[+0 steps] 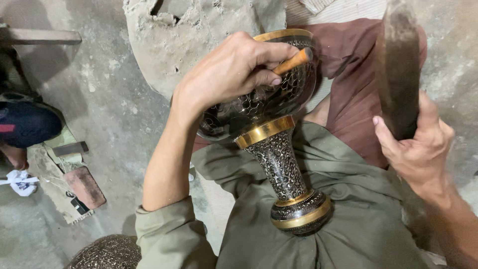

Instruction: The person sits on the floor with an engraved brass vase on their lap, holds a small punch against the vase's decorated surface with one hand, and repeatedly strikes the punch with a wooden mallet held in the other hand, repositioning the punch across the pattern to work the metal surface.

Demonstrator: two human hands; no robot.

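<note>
I see my left hand (226, 74) curled tight around a small tool with a wooden handle (294, 61), the fingers pressed together over it so that only the butt of the handle sticks out past the knuckles. The hand rests against the bowl of a metal goblet (276, 149), dark and covered in fine engraved patterning with gold-coloured bands at the rim, the neck and the foot. The goblet lies tilted across my lap, its foot pressed into the olive-green cloth (348, 214) of my clothing and its bowl pointing away from me. My right hand (416, 147) is well apart from the goblet, off to the right, fingers wrapped around a dark wooden mallet (397, 69) held upright. Beyond the bowl sits a rough grey stone block (174, 40) on the concrete floor (99, 109). A second engraved metal piece (107, 253) shows at the bottom edge.
</note>
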